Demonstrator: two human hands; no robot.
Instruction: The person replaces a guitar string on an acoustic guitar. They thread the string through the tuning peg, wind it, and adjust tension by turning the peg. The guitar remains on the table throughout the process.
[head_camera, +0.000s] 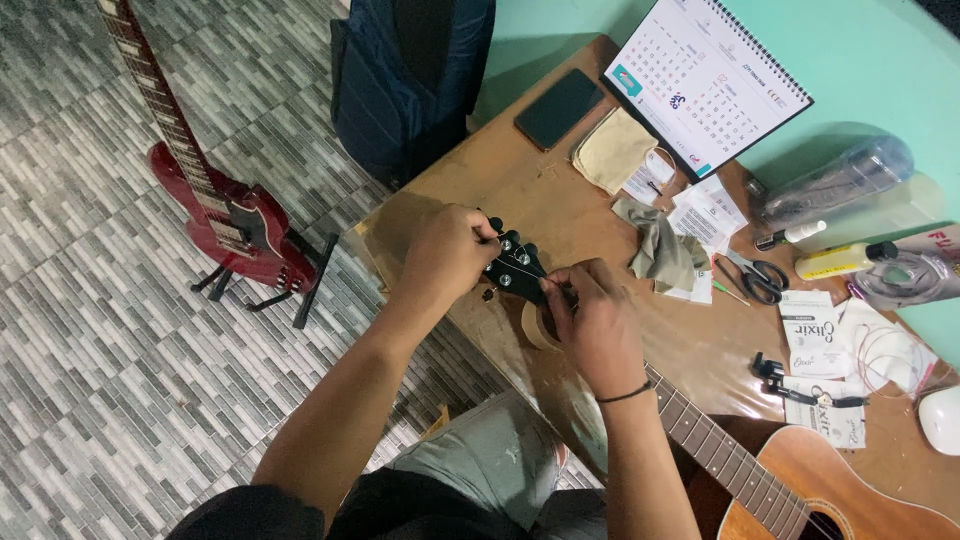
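An acoustic guitar (800, 490) lies across a brown table (520, 180), its black headstock (515, 268) near the table's left edge. My left hand (450, 250) pinches a tuning peg at the far end of the headstock. My right hand (595, 320) grips the headstock where it meets the neck, fingers over the strings. A roll of tape (538, 326) sits under the neck, partly hidden by my right hand.
On the table lie a dark phone (558, 108), a beige cloth (610, 150), a grey rag (662, 250), a desk calendar (705, 85), scissors (760, 277), string packets (815, 335), small bottles (840, 260) and a white mouse (940, 420). A red electric guitar (225, 215) stands on the tiled floor beside a dark bag (405, 80).
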